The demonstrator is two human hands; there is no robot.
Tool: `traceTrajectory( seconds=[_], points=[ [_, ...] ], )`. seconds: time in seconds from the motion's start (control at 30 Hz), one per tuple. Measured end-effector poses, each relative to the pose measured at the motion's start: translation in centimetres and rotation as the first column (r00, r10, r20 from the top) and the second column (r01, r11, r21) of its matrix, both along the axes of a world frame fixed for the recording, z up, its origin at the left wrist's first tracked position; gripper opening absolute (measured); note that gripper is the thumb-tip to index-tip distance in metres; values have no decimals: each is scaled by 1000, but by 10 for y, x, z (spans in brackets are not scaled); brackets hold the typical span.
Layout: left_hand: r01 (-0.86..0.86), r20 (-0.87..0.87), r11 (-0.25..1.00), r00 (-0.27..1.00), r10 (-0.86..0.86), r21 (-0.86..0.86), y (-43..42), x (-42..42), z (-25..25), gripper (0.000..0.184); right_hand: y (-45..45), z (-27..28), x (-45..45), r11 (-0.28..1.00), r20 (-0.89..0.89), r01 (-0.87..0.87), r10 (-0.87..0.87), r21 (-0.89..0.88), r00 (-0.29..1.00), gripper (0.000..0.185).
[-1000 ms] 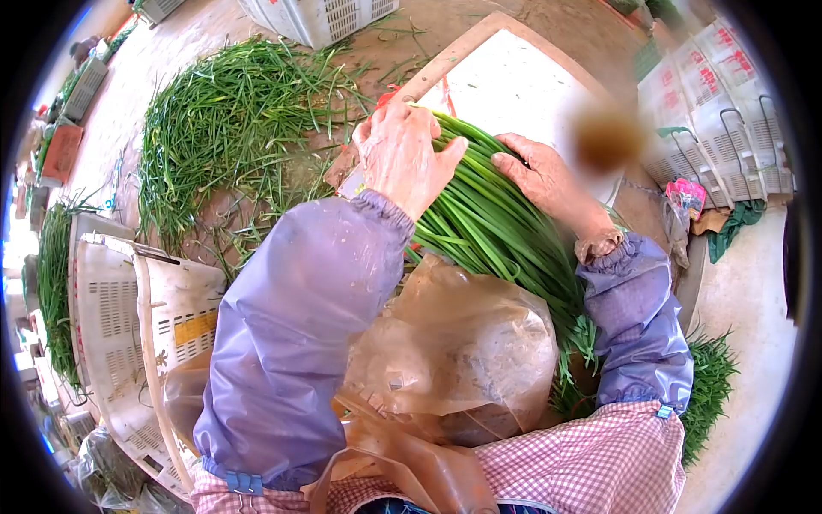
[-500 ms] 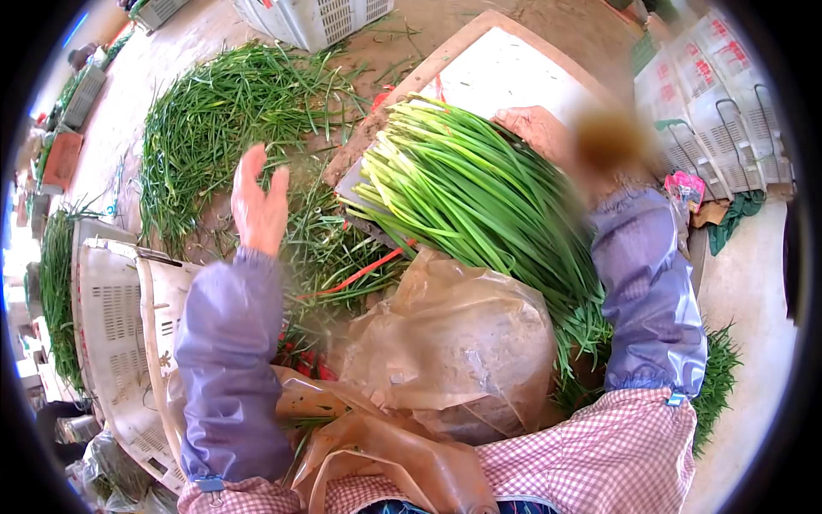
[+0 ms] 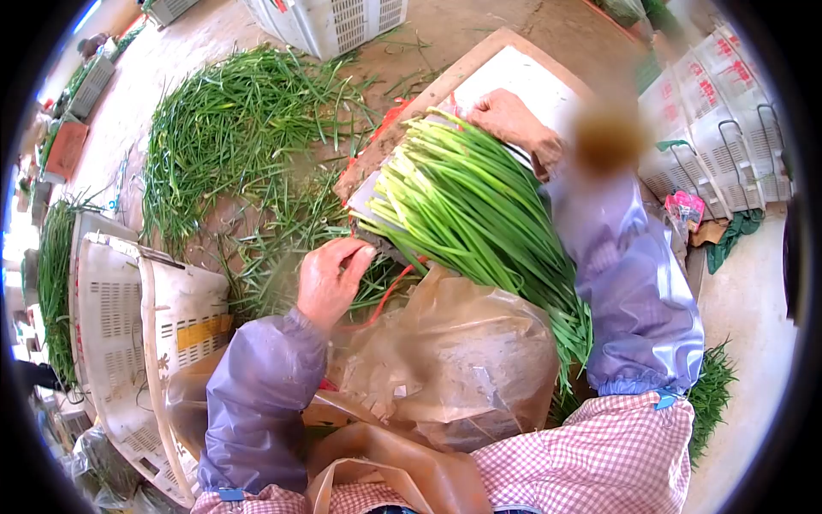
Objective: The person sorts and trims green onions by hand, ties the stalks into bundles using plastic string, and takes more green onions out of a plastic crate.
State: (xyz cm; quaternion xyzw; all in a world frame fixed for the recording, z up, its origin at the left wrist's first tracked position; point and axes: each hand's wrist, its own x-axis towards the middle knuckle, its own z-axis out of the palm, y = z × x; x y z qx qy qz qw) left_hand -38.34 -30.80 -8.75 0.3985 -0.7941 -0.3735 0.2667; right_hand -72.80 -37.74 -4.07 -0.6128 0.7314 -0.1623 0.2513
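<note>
A thick bundle of green garlic chives point(image 3: 479, 206) lies across a board point(image 3: 509, 73) with a white top and a brown, dirty rim. At the far side of the bundle, my right hand point(image 3: 512, 120) has its fingers curled closed, close to an upright red strip point(image 3: 453, 104). Whatever sits between those fingertips is hidden. My left hand point(image 3: 332, 278) is left of the bundle's near edge, thumb and forefinger apart, with nothing visible in it. Just beyond it, a red tie strip point(image 3: 390, 291) curves out from under the bundle.
Loose green stalks point(image 3: 240, 128) heap on the floor at the left. White plastic crates stand near left point(image 3: 111, 317), at the back point(image 3: 342, 26) and at right point(image 3: 719, 120). A clear brownish plastic sheet point(image 3: 462, 343) covers my lap. More greens point(image 3: 711, 398) lie at lower right.
My left hand has moved right and nearer, toward the red strip by the bundle. My right hand has shifted left along the far side, its flat fingers now curled in.
</note>
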Motion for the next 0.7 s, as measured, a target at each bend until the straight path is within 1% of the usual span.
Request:
traceTrajectory(
  seconds=[0.03, 0.07, 0.1, 0.13, 0.17, 0.2, 0.23, 0.27, 0.3, 0.37, 0.43, 0.47, 0.5, 0.53, 0.57, 0.63, 0.67, 0.7],
  points=[
    [28, 5, 993, 1000, -29, 115, 2, -2, 5, 20, -7, -6, 4, 1000, 7, -5, 4, 9, 1000, 32],
    [77, 29, 972, 996, -86, 222, 5, -6, 12, 26, -14, -13, 7, 998, -85, 0, -5, -56, 996, 29],
    [105, 33, 953, 992, -119, 283, 11, -10, 19, 27, -19, -18, 9, 992, -176, -1, -21, -123, 984, 28],
    [122, 39, 945, 989, -140, 303, 15, -14, 20, 26, -22, -23, 11, 987, -192, -14, -16, -158, 981, 30],
    [140, 44, 936, 986, -163, 324, 19, -17, 20, 25, -23, -23, 9, 988, -189, -16, -13, -153, 982, 30],
    [154, 93, 931, 976, -194, 331, 20, -20, 19, 24, -25, -22, 5, 997, -198, 0, -16, -81, 980, 32],
    [164, 66, 933, 979, -195, 321, 22, -21, 6, 22, -26, -21, 2, 1000, -209, 14, -16, -8, 978, 34],
    [175, 37, 949, 981, -191, 263, 24, -23, 5, 19, -25, -9, 4, 981, -264, 113, -68, 156, 962, 33],
    [184, 9, 962, 982, -190, 203, 27, -25, 4, 16, -17, 1, 6, 981, -266, 109, -63, 159, 962, 33],
    [199, 38, 961, 977, -210, 193, 32, -27, 2, 13, 6, 5, -11, 971, -319, 185, -130, 150, 939, 29],
    [212, 66, 960, 972, -227, 184, 37, -28, -2, 9, 26, 3, -26, 967, -436, 211, -132, 139, 890, 27],
    [247, 74, 961, 963, -258, 127, 39, -29, -5, 7, 48, 8, -24, 981, -426, 194, -166, 23, 889, 26],
    [283, 84, 957, 954, -288, 70, 39, -30, -7, 6, 66, 11, -20, 982, -419, 184, -180, -33, 890, 25],
    [305, 77, 950, 948, -310, 72, 37, -28, -3, 5, 84, 15, -16, 981, -412, 172, -193, -88, 890, 25],
    [332, 11, 942, 943, -332, 45, 31, -27, -6, 6, 97, 15, -14, 968, -292, 132, -192, -213, 937, 23],
    [395, -64, 877, 917, -393, 273, 18, -17, 1, 9, 107, 11, -9, 938, -161, 112, -173, -330, 972, 22],
    [389, -57, 854, 917, -395, 346, 12, -14, 5, 10, 109, 8, -6, 916, -123, 130, -189, -380, 974, 19],
    [405, -92, 857, 913, -398, 318, 10, -13, 7, 7, 110, 5, -6, 904, -93, 133, -186, -406, 978, 16]
  ],
)
